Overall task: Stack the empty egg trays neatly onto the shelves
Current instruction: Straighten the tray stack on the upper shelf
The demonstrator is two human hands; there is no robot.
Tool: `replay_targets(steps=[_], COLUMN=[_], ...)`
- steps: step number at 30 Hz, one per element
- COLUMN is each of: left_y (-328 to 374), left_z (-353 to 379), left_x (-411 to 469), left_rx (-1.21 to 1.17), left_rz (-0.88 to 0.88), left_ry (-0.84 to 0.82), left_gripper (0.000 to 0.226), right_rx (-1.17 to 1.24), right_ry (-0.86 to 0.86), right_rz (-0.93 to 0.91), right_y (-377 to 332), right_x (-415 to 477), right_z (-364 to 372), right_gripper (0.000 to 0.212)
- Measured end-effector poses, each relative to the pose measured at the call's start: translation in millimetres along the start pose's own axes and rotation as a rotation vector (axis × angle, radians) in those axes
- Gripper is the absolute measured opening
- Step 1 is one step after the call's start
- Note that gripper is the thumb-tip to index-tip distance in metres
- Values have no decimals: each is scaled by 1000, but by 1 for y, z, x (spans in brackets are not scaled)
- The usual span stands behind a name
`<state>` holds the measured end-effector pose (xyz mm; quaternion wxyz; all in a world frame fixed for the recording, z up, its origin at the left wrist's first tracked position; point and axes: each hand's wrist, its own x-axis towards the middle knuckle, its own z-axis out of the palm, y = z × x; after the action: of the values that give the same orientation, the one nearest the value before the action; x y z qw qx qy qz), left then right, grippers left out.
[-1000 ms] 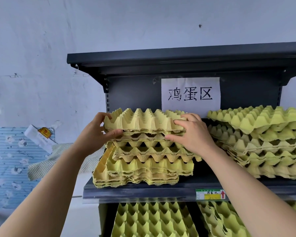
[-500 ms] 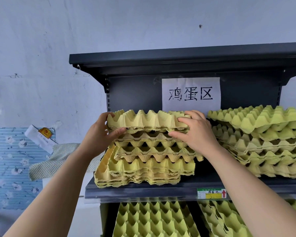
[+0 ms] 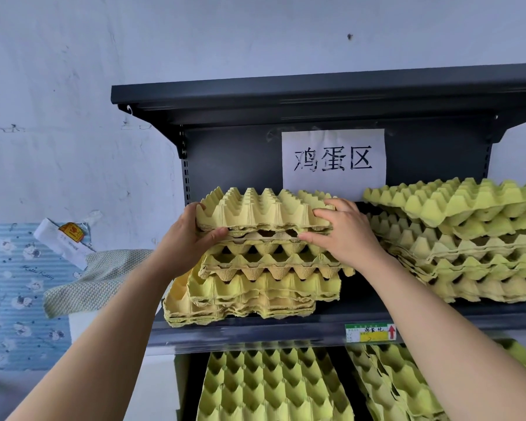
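Your left hand (image 3: 189, 240) grips the left end of the top egg tray (image 3: 264, 211), thumb under its rim, while your right hand (image 3: 348, 235) curls its fingers over the right end, the tray sitting atop the yellow stack (image 3: 255, 288) on the dark shelf (image 3: 255, 333), with the paper sign (image 3: 333, 161) behind.

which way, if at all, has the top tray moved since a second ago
Yes. The top tray has slid right against the sign: its right end reaches further under it, and its left edge sits more squarely over the pile.
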<state>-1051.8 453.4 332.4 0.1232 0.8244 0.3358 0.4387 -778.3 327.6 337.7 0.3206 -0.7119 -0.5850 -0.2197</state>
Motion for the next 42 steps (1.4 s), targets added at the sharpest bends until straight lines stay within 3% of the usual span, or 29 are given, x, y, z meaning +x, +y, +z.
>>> replay_targets(steps=[7, 12, 16, 21, 26, 29, 32, 37, 42], left_y=[6, 19, 28, 25, 14, 16, 16, 8, 19], left_z=[0, -6, -9, -11, -17, -16, -16, -16, 4], left_x=[-3, 0, -5, -14, -15, -14, -9, 6, 5], left_rx=[5, -127, -150, -198, -313, -353, -361, -191, 31], left_rz=[-27, 29, 64, 57, 36, 37, 24, -44, -91], left_ry=[6, 160, 249, 229, 206, 205, 195, 138, 179], left_gripper=[70, 67, 77, 71, 58, 51, 52, 66, 73], right_rx=[70, 245, 316, 386, 371, 395, 380, 228, 244], right_ry=[30, 50, 5, 17, 15, -65, 29, 185, 208], right_rz=[14, 58, 114, 73, 42, 50, 50, 9, 26], right_y=[-2, -1, 4, 2, 14, 19, 14, 2, -14], right_x=[-2, 5, 11, 8, 2, -2, -2, -7, -17], right_z=[0, -7, -17, -24, -33, -36, -45, -59, -39], right_gripper=[69, 68, 67, 65, 80, 73, 69, 56, 49])
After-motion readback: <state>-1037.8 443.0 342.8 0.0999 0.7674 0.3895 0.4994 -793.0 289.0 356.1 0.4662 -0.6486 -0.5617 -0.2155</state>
